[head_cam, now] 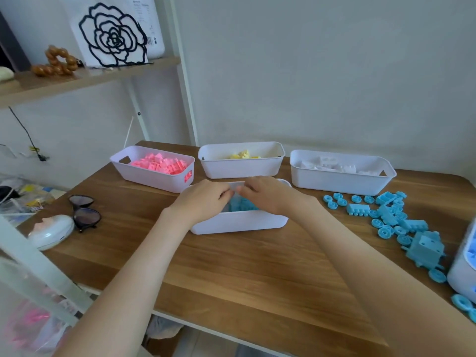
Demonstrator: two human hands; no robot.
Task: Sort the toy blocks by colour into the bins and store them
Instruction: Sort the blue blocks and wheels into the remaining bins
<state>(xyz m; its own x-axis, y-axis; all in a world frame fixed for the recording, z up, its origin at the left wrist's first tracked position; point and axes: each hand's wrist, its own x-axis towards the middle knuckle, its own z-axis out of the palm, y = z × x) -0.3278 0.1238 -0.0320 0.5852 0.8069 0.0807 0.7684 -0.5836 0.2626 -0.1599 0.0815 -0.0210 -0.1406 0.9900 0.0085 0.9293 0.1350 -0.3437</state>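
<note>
Head view, the only one we have. We note a wooden table [231,266] against a pale wall, with four white bins on it.

- Back row, left to right: left bin [152,177] with pink blocks [161,163]; middle bin [240,168] with a few yellow blocks [243,154]; right bin [340,179] with white blocks [332,164].
- Near bin [239,224] sits in front of the middle bin, closer to the person. Some blue blocks [243,205] lie inside it, seen between the two hands.
- Loose blue pieces [391,215], both bricks and wheels, are scattered on the table right of the near bin and in front of the right bin. They are apart from both hands.

Hands:
- Left hand [203,199] and right hand [268,195] are both over the near bin, brought together. Their fingertips meet near its far rim.
- The fingers of both are curled downward.
- We cannot tell whether either hand holds a piece or grips the rim; the fingertips hide the spot.

Surroundings:
- Sunglasses [85,211] and a white oval case [51,231] lie at the table's left end.
- A white appliance [463,266] is cut off by the right edge.
- A wooden shelf [77,78] at upper left carries a black flower-shaped stand [113,37].
</note>
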